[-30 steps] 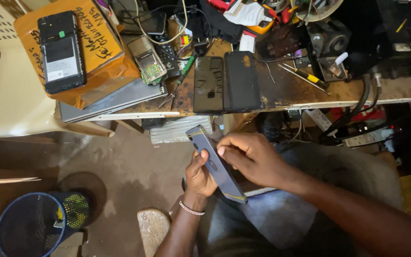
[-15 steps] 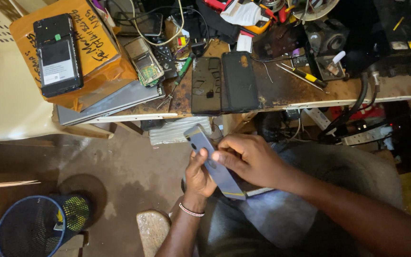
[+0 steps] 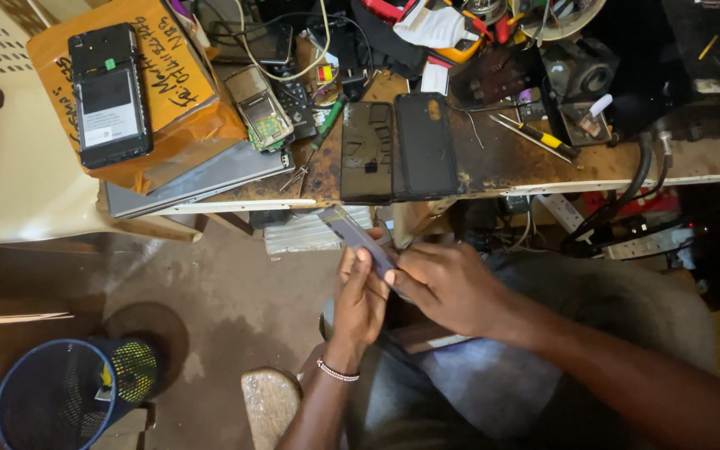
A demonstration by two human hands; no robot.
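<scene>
- Two hands, left hand point(image 3: 360, 296) and right hand point(image 3: 443, 287), close together, both gripping one thin grey phone panel point(image 3: 358, 239).
- Panel sits tilted just below the bench point(image 3: 493, 162) edge, over the lap.

Thin flat phone screen panel point(image 3: 358, 237), dark grey-purple, glossy, tilted with top end pointing up-left toward workbench edge. Lower end is hidden between the two hands over the lap. Held edge-on-ish, face partly up. Can't tell if cracked.
</scene>
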